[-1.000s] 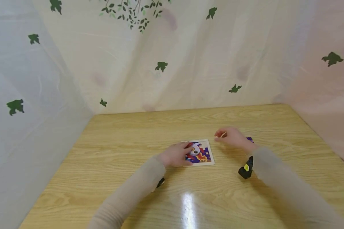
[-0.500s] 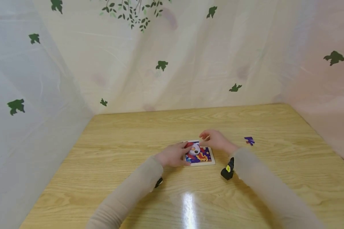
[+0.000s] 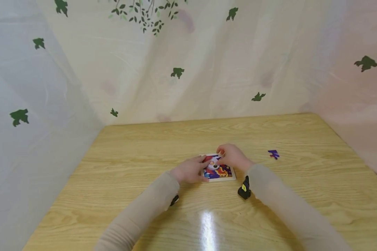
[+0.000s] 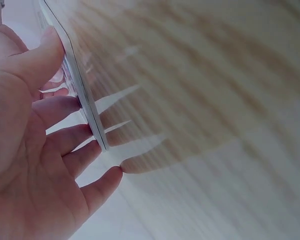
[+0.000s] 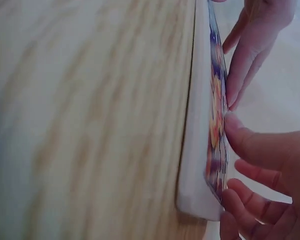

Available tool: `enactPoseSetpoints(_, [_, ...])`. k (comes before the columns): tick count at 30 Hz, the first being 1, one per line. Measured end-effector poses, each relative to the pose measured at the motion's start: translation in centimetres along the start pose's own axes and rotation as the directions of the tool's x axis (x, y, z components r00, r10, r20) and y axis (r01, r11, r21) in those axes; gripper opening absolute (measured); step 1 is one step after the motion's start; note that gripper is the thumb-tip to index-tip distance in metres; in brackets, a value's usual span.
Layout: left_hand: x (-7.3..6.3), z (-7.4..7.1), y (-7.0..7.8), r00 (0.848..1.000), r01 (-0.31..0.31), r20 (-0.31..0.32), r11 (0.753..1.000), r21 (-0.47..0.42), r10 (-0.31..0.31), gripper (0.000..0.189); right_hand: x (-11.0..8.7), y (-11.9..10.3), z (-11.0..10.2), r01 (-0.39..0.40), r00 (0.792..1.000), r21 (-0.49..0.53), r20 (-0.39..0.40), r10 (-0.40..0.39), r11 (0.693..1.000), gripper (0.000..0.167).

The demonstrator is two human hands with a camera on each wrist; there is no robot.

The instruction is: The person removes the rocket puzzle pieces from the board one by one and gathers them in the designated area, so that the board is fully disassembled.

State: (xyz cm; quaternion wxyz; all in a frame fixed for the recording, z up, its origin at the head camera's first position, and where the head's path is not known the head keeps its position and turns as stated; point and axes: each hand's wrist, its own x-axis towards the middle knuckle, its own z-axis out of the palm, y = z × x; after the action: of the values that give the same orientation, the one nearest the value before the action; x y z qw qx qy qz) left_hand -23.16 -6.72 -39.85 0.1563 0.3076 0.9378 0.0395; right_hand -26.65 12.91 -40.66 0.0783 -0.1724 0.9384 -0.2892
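Note:
A small framed jigsaw puzzle (image 3: 221, 173) with a pale border and a purple, red and white picture lies flat on the table. My left hand (image 3: 190, 169) rests on its left side, fingers spread; in the left wrist view its thumb (image 4: 52, 42) and fingertips lie along the pale edge. My right hand (image 3: 234, 156) is over the puzzle's upper right part, pinching a puzzle piece down at the picture. That piece is mostly hidden by the hand. In the right wrist view, the thumb (image 5: 240, 132) and curled fingers touch the picture surface near the frame's corner (image 5: 197, 207).
One loose purple puzzle piece (image 3: 273, 154) lies to the right of the puzzle. The wooden table (image 3: 138, 146) is bounded by pale curtains (image 3: 207, 94) with leaf shapes at the back and sides. A black wrist camera (image 3: 244, 190) hangs under the right wrist.
My right hand has moved left with a puzzle piece, from beside the puzzle to over its upper right part, uncovering the loose piece. My left hand has stayed nearly still.

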Motion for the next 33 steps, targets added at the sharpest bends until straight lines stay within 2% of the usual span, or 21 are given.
enactPoseSetpoints(12, [0.2, 0.1, 0.2, 1.0, -0.002, -0.001, 1.0, -0.005, 0.002, 0.074, 0.0, -0.9, 0.5, -0.042, 0.998, -0.082, -0.051, 0.038, 0.996, 0.027])
enactPoseSetpoints(18, [0.2, 0.2, 0.2, 1.0, 0.012, 0.001, 1.0, -0.008, -0.012, 0.074, 0.0, -1.1, 0.5, -0.052, 0.998, -0.084, -0.03, 0.05, 0.995, 0.023])
enactPoseSetpoints(33, [0.2, 0.3, 0.1, 1.0, 0.022, 0.006, 1.0, -0.01, -0.022, 0.073, 0.2, -1.0, 0.5, -0.034, 0.999, -0.059, 0.011, 0.035, 0.998, 0.031])
